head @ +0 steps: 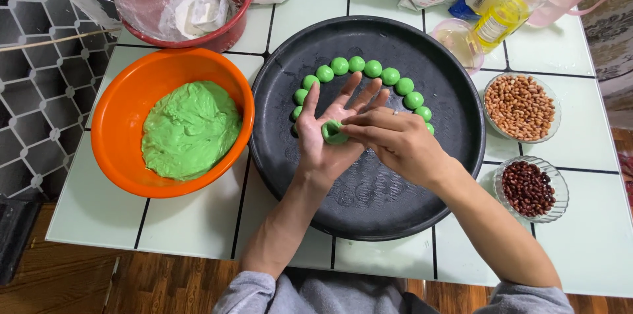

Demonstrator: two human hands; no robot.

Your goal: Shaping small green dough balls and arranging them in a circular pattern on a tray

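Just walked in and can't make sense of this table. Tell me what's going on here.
A person is shaping green dough over a round black tray. The left hand lies palm up with a small piece of dough on it, and the right hand presses that piece with its fingertips. An arc of finished green balls sits on the tray. An orange bowl of dough stands beside it, with two dishes of nuts and beans opposite.

A home kitchen, shown by the tiled desk [198, 222] crowded with an orange bowl [119, 156] of green dough [190, 128], a black tray [395, 208], glass bowls of peanuts [519, 107] and beans [527, 188], and an oil bottle [498, 21].
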